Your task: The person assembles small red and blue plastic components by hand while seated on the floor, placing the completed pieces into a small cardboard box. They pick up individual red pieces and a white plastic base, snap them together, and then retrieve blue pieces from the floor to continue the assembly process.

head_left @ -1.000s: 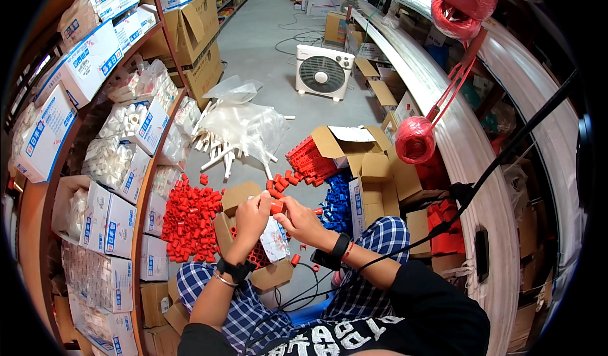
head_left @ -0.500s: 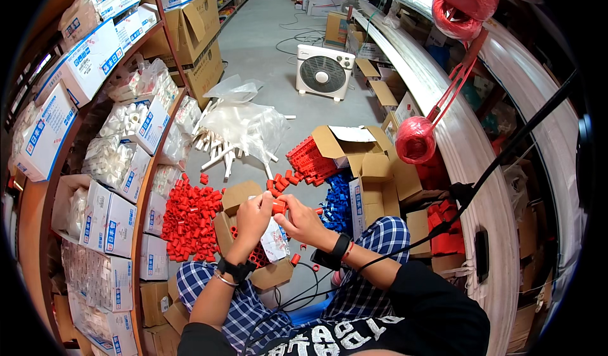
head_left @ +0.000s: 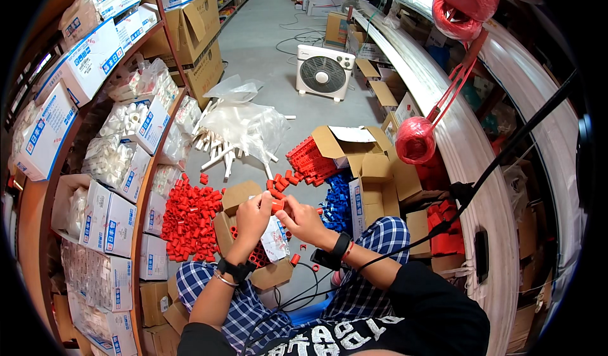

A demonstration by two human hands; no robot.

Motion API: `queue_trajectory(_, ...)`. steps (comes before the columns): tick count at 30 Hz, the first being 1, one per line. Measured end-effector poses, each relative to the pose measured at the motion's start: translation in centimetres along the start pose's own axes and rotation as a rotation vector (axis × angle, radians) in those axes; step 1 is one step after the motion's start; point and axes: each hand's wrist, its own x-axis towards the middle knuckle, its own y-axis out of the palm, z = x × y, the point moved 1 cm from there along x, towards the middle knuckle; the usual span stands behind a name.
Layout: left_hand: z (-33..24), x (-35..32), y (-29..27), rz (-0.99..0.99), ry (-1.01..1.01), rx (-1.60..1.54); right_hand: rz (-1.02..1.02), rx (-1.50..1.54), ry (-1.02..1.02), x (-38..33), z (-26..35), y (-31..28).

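My left hand [head_left: 252,216] and my right hand [head_left: 299,218] meet above a small open cardboard box [head_left: 233,201] on the floor between my knees. Together they pinch a small red plastic fitting [head_left: 278,205]. The box holds red fittings packed in rows [head_left: 258,256] and a white paper slip [head_left: 276,241]. A big heap of loose red fittings [head_left: 189,217] lies just left of the box. A few single red pieces [head_left: 282,182] are scattered beyond my hands.
Shelves of white boxes [head_left: 107,213] line the left. Ahead lie clear bags with white pipe pieces [head_left: 239,127], an open carton of red fittings [head_left: 315,158], blue fittings [head_left: 337,201] and a white floor fan [head_left: 324,73]. Long white pipes [head_left: 457,142] and red twine rolls [head_left: 415,140] run along the right.
Both hands stay over the box, fingers shifting slightly around the red fitting. Nothing else has moved.
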Motion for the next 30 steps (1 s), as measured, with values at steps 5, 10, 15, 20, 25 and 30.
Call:
queue_trajectory(5, 0.8, 0.0, 0.2, -0.04, 0.042, 0.002, -0.011, 0.035, 0.004, 0.0, 0.6, -0.1)
queue_trajectory(10, 0.3, -0.1, 0.0, -0.038, 0.036, -0.014, -0.015, 0.036, -0.013, 0.0, 0.3, -0.1)
queue_trajectory(15, 0.1, -0.2, 0.1, 0.007, 0.081, -0.028, -0.017, 0.055, -0.049, -0.1, -1.3, 0.6)
queue_trajectory(20, 0.1, -0.3, 0.1, 0.012, 0.089, -0.019, 0.032, 0.049, 0.054, -0.2, -1.8, 0.9)
queue_trajectory(25, 1.0, -0.2, 0.3, 0.01, 0.041, -0.055, -0.09, 0.083, 0.033, 0.0, 0.8, 0.3)
queue_trajectory(30, 0.7, -0.2, 0.5, 0.003, -0.03, -0.198, -0.106, -0.004, -0.062, -0.5, 0.7, 0.2)
